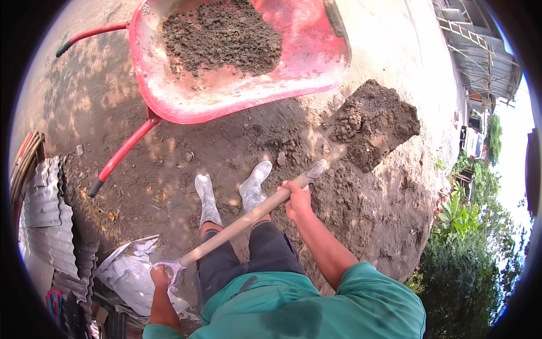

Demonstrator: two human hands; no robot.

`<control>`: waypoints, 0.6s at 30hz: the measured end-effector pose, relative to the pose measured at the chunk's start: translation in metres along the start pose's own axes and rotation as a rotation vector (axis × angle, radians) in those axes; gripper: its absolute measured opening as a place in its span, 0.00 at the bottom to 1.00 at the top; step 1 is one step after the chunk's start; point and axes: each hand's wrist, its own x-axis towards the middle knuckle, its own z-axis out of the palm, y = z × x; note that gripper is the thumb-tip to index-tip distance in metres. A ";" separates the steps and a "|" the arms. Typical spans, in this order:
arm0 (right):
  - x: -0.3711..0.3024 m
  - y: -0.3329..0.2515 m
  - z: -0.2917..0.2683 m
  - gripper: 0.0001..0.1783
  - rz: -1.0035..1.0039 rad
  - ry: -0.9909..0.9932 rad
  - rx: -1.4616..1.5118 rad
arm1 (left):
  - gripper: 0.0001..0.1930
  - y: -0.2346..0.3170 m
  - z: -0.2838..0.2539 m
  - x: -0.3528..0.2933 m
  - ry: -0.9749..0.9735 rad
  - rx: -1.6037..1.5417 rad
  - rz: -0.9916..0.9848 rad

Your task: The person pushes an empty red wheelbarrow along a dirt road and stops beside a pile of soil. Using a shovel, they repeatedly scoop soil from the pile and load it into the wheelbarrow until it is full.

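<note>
A long wooden-handled shovel (237,226) slants across in front of my legs. My left hand (160,276) is closed round the grip at its near-left end. Farther up, close to the blade, my right hand (296,199) wraps round the shaft. A heap of wet brown soil (372,125) lies on the blade and hides most of it. Ahead of me stands a red wheelbarrow (307,73), its tray partly filled with a crumbly brown pile (223,37). The loaded blade is to the right of the tray, apart from its rim.
Two wheelbarrow handles (127,152) jut out to the left. Corrugated metal sheets (48,214) and a pale crumpled sack (127,265) lie at the lower left. Uneven muddy ground (372,226) spreads to my right, with green plants (457,217) beyond. My grey boots (257,183) stand on soil.
</note>
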 end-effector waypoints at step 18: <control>0.092 0.001 -0.070 0.07 0.045 0.137 0.306 | 0.05 0.086 0.050 0.000 -0.067 -0.137 0.216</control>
